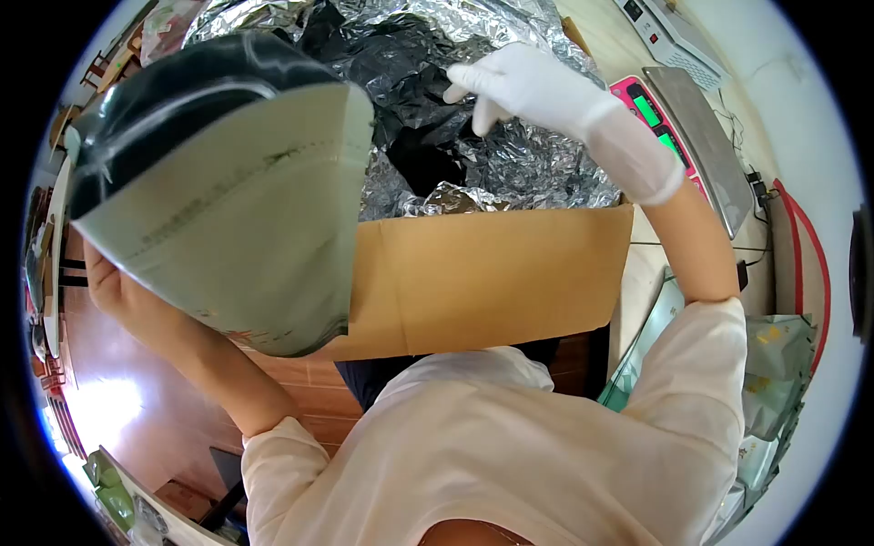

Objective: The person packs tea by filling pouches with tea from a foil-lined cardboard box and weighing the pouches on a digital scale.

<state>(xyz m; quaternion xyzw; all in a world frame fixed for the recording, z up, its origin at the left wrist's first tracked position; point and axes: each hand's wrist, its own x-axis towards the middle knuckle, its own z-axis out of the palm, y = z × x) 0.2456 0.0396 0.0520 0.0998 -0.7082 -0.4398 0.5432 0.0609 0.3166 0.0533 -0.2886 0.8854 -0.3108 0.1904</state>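
A large pale-green pouch (246,200) with a glossy dark-green end is held up on the left, close to the camera. My left hand (103,276) grips it from the far left side; most of its fingers are hidden behind the pouch. In a white glove, my right hand (519,84) hovers over the cardboard box (492,278), fingers apart and nothing visible in them. Crumpled silver foil lining (537,168) fills the box, with black plastic film (391,64) bunched in its middle.
A pink scale (642,100) with green displays and a metal plate (701,136) stands right of the box. Behind it sits a white device (674,41) with a red switch. Green pouches (774,364) are stacked at the right, beside cables (756,191).
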